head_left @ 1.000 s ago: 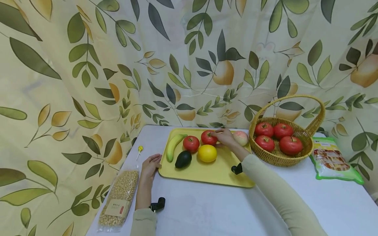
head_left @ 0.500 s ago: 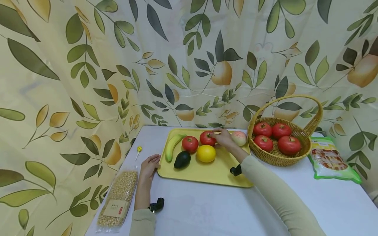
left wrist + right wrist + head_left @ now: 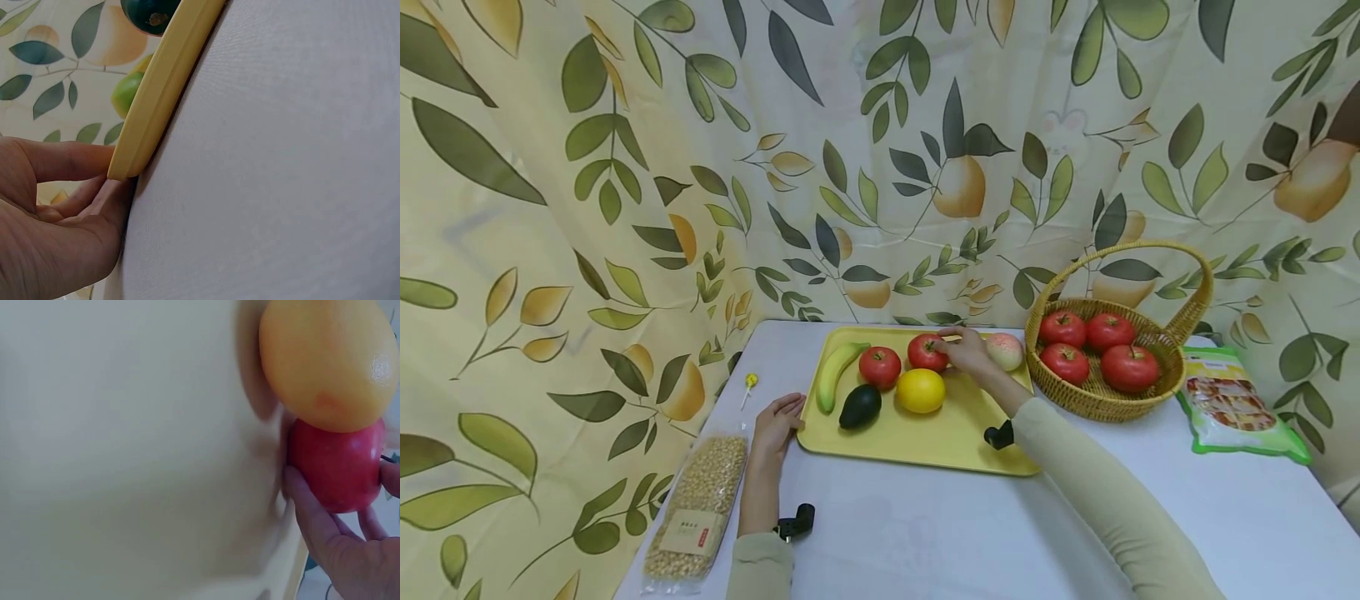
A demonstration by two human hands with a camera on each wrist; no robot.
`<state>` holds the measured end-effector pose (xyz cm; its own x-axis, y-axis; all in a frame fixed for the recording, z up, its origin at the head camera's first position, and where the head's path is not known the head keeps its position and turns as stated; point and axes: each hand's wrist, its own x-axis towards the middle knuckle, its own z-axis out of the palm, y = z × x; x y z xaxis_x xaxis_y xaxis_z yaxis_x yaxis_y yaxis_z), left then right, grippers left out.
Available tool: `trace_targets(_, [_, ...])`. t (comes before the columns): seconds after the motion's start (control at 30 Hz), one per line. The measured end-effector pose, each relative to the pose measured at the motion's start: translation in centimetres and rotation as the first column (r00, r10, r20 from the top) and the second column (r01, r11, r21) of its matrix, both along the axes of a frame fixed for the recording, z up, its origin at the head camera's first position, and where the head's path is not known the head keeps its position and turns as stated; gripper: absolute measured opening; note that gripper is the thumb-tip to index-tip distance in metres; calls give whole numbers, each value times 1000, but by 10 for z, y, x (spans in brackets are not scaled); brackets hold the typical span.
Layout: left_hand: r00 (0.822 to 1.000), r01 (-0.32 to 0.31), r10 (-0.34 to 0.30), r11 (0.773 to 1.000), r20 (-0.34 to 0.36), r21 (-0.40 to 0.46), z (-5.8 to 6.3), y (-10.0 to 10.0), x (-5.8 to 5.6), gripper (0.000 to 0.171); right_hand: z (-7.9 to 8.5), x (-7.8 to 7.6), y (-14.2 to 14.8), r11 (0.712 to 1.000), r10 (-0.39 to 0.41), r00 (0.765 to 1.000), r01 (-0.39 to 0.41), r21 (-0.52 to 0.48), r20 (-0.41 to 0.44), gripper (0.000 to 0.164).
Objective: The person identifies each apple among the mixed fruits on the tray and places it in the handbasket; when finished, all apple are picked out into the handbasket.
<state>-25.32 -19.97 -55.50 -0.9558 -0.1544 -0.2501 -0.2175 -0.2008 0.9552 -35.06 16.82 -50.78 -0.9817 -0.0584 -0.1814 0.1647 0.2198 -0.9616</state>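
My right hand [image 3: 967,352] holds a red apple [image 3: 337,465] at the back of the yellow tray [image 3: 970,437], fingers and thumb around its sides. A yellow oval fruit [image 3: 921,391] sits right in front of that apple. My left hand [image 3: 59,225] grips the tray's near left corner, one finger on the rim and others beneath it. Also on the tray are a second red apple [image 3: 880,367], a banana [image 3: 835,377], a dark avocado [image 3: 860,407] and a pale pink peach [image 3: 1004,352], which is partly behind my right hand.
A wicker basket [image 3: 1093,408] with several red apples stands right of the tray. Farther right lies a green-edged food bag [image 3: 1236,400]. On the left are a clear bag of beige grains [image 3: 700,492] and a yellow lollipop [image 3: 751,380]. Patterned cloth [image 3: 850,167] hangs behind.
The whole head view has shifted slightly to the left. Both hands keep their places at the tray corner and the apple, and the fruit looks unmoved.
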Motion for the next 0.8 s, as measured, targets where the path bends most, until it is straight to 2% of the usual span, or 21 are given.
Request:
trace_targets(0.33, [1000,-1,1,1000,-8,13,-1,0,0,69,8,7,3,1000,7,999,-6,16,-49,43])
trace_targets(0.57, [1000,-12,12,1000,-4,16,-2,-1,-1,68,24,12,7,1000,-3,999,2,-13,-52,43])
trace_targets(0.8, [1000,6,-6,1000,3,7,1,-3,-1,67,39,21,17,997,52,995,-57,-55,-87,45])
